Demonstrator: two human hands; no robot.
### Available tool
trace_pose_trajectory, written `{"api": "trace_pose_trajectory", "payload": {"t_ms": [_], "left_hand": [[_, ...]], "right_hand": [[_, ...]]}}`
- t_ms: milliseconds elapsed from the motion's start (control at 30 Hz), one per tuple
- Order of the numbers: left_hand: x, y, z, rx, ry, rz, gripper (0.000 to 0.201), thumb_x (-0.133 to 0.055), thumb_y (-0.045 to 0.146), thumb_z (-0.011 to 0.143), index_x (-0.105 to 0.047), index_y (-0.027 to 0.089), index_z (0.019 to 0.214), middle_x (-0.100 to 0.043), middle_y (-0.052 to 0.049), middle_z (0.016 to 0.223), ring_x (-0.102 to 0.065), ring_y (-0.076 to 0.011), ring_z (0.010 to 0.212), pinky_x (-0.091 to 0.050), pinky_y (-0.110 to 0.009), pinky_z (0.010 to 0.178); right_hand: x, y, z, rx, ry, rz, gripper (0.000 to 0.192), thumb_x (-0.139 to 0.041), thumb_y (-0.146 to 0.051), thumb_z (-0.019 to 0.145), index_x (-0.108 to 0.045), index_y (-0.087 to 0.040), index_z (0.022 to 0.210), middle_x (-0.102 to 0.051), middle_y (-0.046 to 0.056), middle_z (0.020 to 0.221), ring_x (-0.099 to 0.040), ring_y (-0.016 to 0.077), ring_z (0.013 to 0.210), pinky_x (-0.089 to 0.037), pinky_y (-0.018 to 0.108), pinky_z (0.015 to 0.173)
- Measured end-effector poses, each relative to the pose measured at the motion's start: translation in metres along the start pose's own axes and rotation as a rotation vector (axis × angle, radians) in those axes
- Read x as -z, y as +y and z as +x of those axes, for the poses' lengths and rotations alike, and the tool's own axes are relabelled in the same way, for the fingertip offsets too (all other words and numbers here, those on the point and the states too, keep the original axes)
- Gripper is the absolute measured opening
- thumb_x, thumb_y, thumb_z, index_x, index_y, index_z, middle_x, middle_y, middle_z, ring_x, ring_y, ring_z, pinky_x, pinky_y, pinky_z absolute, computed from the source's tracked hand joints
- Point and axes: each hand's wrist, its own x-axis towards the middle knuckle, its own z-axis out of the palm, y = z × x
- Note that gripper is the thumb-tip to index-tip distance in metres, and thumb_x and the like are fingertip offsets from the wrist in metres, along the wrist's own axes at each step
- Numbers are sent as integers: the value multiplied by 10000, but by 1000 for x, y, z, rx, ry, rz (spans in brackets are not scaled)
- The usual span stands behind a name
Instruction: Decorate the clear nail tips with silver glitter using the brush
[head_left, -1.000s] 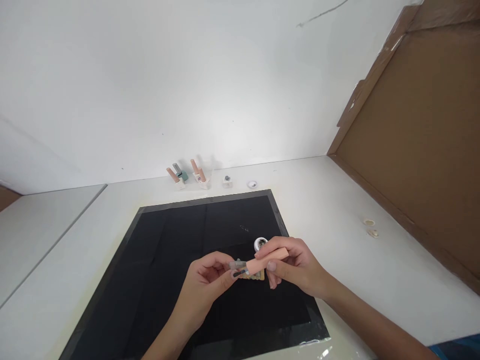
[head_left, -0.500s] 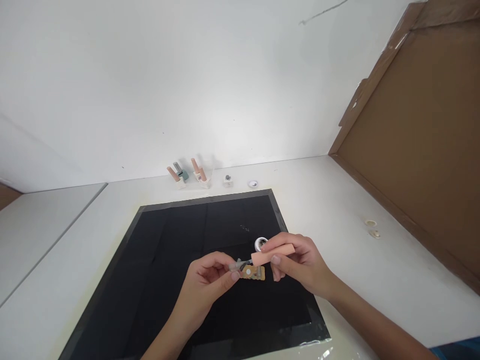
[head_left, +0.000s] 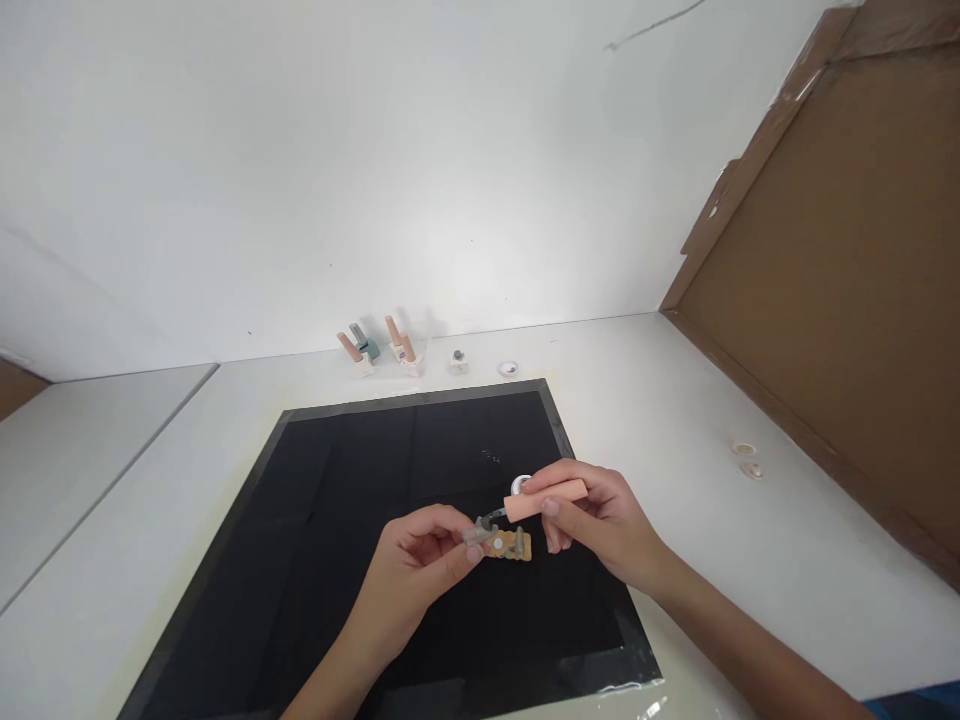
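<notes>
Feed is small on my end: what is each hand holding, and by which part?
Right hand pinches the peach brush cap along its length. Left hand holds a small grey nail tip by its near end.

Over the last second, the right hand point(head_left: 592, 515) has lifted the peach-pink cylindrical brush handle point(head_left: 545, 497) slightly up and away from the left hand point(head_left: 420, 550). The handle formerly lay across the small tan card with a white dot point(head_left: 508, 543); it now sits above the card, leaving the card's face exposed. The dark brush tip point(head_left: 491, 520) now points down-left at the card's upper left edge.
</notes>
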Motion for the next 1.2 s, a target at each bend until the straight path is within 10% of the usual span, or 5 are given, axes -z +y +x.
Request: {"api": "trace_pose_trajectory", "payload": {"t_ms": [1200], "left_hand": [[-4, 4, 1, 30, 40, 92, 116, -705, 207, 698, -669, 166, 596, -634, 10, 539, -508, -97, 529, -381, -183, 509]], "right_hand": [[-2, 2, 7, -126, 8, 101, 243, -649, -391, 810, -688, -157, 861, -549, -42, 469, -480, 60, 407, -373, 176, 427]]}}
